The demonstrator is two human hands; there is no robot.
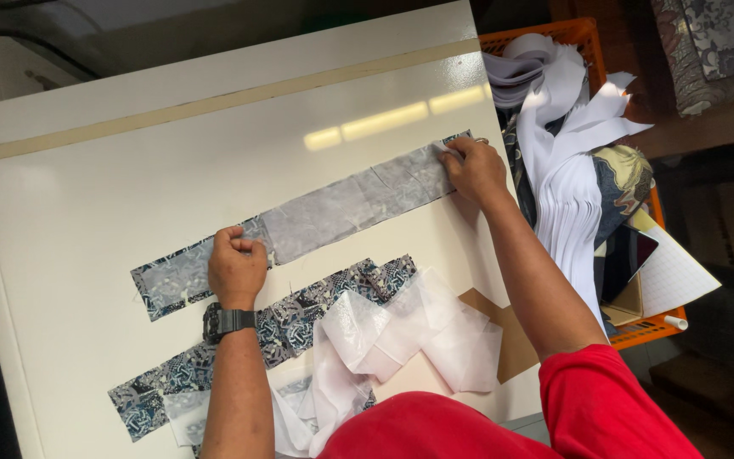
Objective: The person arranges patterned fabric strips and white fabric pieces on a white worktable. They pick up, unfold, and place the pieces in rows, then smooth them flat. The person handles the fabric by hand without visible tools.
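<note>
While I look down, a cream table (pixel 87 221) fills the view, an orange crate (pixel 584 34) of cloth and paper past its right edge. Across the table's middle lies a long strip of patterned fabric (pixel 167 276) under white interfacing (pixel 358 200). A second patterned strip (pixel 299 310) sits nearer me, with loose white pieces (pixel 401 331). Left hand (pixel 235 268) is fisted, pressing the long strip; right hand (pixel 473 166) pinches its right end, fingers curled
</note>
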